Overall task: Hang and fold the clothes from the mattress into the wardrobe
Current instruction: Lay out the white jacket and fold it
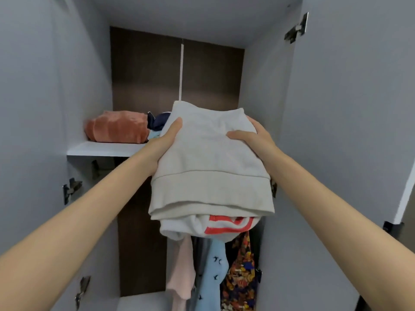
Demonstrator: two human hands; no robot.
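Bare forearms stretch up into the grey wardrobe (332,113); between them sits a folded beige stack (208,158), raised at shelf (101,148) height; hung clothes (241,272) dangle below; an orange bundle (116,129) lies on the shelf; left hand (167,140) and right hand (251,138) clasp the stack's sides, thumbs on top.

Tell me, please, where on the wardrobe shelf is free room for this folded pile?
The shelf is bare only along its front strip, before the orange folded cloth. That cloth and the dark blue piece crowd its left half. Its right half is hidden behind the beige pile held by the left hand and right hand.
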